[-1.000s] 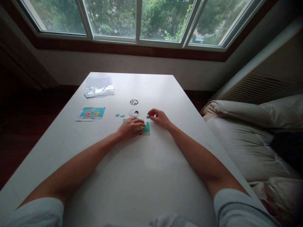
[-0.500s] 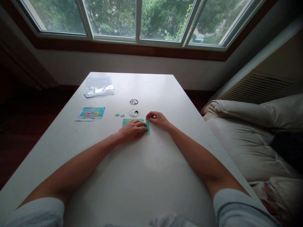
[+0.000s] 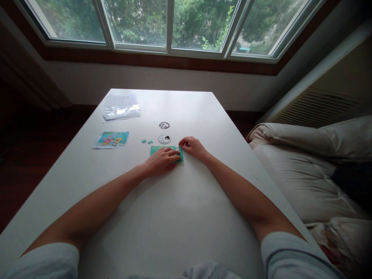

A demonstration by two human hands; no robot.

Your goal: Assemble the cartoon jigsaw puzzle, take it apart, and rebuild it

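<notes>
A small teal jigsaw puzzle (image 3: 156, 148) lies on the white table in front of me, with a small gap showing near its upper right corner. My left hand (image 3: 163, 159) rests flat across the puzzle, fingers stretched to the right, covering much of its middle and lower part. At the upper right corner, my right hand (image 3: 193, 147) pinches a teal puzzle piece (image 3: 180, 148) between thumb and index finger; the fingertips partly hide it. Two loose teal pieces (image 3: 147, 142) sit just beyond the puzzle's left corner.
Behind the puzzle are two round, silvery discs (image 3: 164, 139). A printed cartoon picture sheet (image 3: 113, 140) lies to the left, and a clear plastic bag (image 3: 122, 106) on paper is at the far left. A padded beige sofa (image 3: 290, 170) stands right of the table (image 3: 174, 217).
My right hand has shifted very slightly left and up at the puzzle's corner, its fingers turning a little. My left hand stays in place on the puzzle.
</notes>
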